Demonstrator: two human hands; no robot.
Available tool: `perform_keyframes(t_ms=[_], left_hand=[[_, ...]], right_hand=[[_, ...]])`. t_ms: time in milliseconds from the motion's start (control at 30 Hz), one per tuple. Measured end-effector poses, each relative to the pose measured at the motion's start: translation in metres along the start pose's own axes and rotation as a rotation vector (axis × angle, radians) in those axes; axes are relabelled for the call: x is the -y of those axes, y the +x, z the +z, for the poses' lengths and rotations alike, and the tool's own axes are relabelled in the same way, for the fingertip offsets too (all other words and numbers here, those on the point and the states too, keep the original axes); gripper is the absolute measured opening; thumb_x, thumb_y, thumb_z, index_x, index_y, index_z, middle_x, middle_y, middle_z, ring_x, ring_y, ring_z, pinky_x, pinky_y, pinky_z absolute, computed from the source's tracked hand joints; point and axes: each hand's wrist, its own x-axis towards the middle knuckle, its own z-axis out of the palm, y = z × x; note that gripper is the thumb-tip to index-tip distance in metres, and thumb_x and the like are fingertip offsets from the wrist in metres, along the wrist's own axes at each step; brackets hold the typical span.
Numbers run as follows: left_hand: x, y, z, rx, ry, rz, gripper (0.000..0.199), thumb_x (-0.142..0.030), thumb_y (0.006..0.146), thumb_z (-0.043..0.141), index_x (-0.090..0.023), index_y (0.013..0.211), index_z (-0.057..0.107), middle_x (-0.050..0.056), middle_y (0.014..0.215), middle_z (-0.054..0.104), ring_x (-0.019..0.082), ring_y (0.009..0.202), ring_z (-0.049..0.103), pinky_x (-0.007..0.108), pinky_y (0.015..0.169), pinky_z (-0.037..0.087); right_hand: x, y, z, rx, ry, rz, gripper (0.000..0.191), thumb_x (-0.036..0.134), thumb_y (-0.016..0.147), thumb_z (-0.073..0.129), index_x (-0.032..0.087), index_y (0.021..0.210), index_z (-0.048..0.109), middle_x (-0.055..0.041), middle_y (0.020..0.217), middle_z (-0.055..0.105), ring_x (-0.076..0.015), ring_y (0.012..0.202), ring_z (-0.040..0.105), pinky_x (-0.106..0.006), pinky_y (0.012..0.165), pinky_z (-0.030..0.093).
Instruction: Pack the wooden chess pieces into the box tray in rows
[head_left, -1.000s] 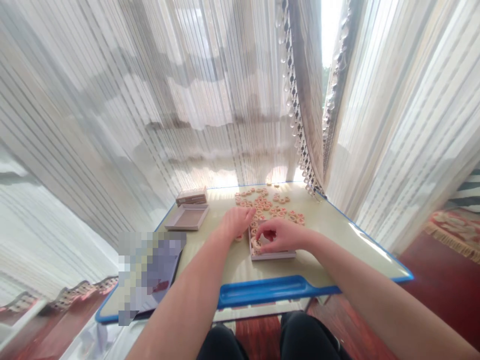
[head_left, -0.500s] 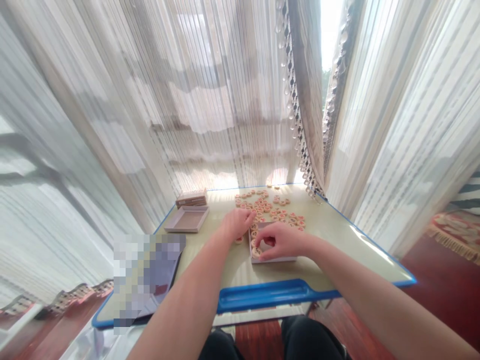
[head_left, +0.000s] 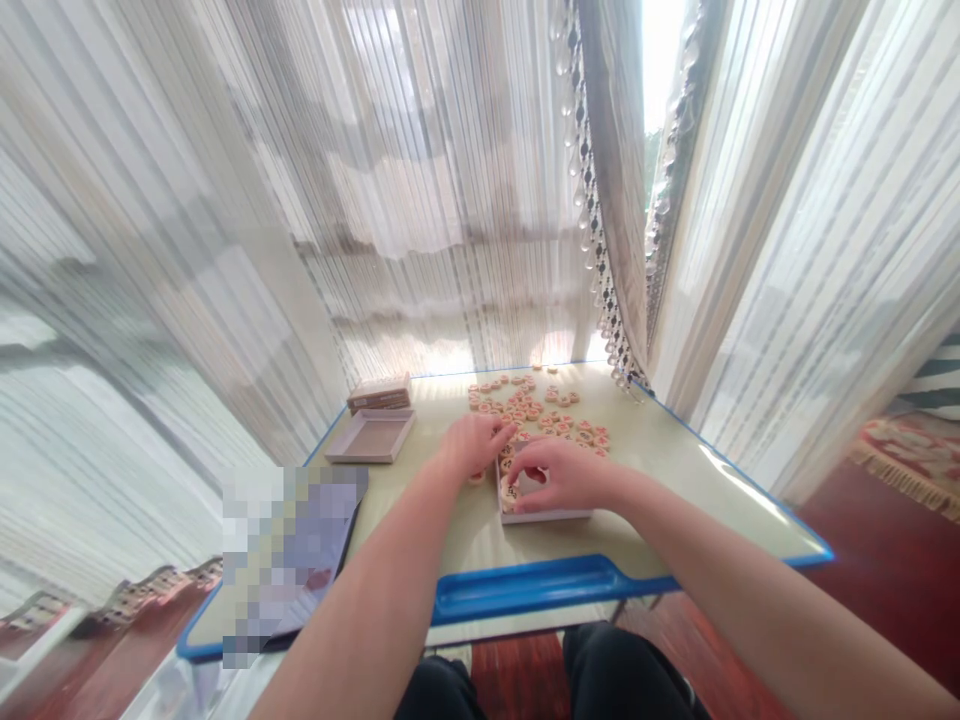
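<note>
A shallow light box [head_left: 551,517] lies on the table in front of me, with round wooden Chinese chess pieces [head_left: 507,452] in a column along its left side. My right hand [head_left: 566,475] reaches over the box from the right, thumb and index finger closed around a chess piece [head_left: 510,494] in the near left corner. At the far left corner of the box is my left hand [head_left: 474,446], its fingers curled together; what they hold, if anything, is hidden. One loose piece [head_left: 477,478] sits below that hand, outside the box.
Many loose pieces [head_left: 525,405] are scattered beyond the box. To the left lie an open box lid [head_left: 371,437], a closed carton [head_left: 380,391] and a dark-edged tablet-like object [head_left: 330,520], partly blurred out. A blue tray groove [head_left: 529,587] runs along the table's near edge; curtains hang behind.
My right thumb and finger have shifted slightly up and left, and the piece they grip appears tilted. My left fingers have moved slightly at the box corner.
</note>
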Motion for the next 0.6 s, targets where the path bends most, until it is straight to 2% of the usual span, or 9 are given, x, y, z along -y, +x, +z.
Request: perform_keyframes(t_ms=[367,500,600], left_hand=[[0.003,0.0,0.002,0.009,-0.013,-0.011,0.054,-0.058,0.08,0.028,-0.02,0.08,0.065,0.004,0.077,0.064,0.015,0.068,0.054,0.025,0.059,0.038],[0.002,0.001,0.002,0.012,0.001,0.002,0.052,-0.057,0.081,0.028,-0.02,0.081,0.065,0.004,0.079,0.064,0.016,0.071,0.055,0.025,0.062,0.039],[0.002,0.001,0.001,0.015,0.009,0.003,0.052,-0.057,0.081,0.028,-0.02,0.079,0.065,0.004,0.078,0.064,0.016,0.07,0.055,0.025,0.061,0.039]], right_hand=[[0.001,0.001,-0.002,0.039,0.034,-0.054,0.014,0.03,0.069,0.061,0.02,0.075,0.069,0.0006,0.065,0.058,-0.0117,0.064,0.05,-0.025,0.067,0.039],[-0.005,-0.004,-0.015,0.03,0.02,0.082,0.016,0.022,0.069,0.058,0.019,0.081,0.068,-0.0002,0.07,0.059,-0.0122,0.066,0.051,-0.024,0.064,0.038],[-0.011,-0.008,-0.022,0.12,-0.046,0.194,0.016,0.027,0.065,0.062,0.02,0.078,0.068,0.0002,0.067,0.058,-0.0126,0.064,0.05,-0.023,0.059,0.036]])
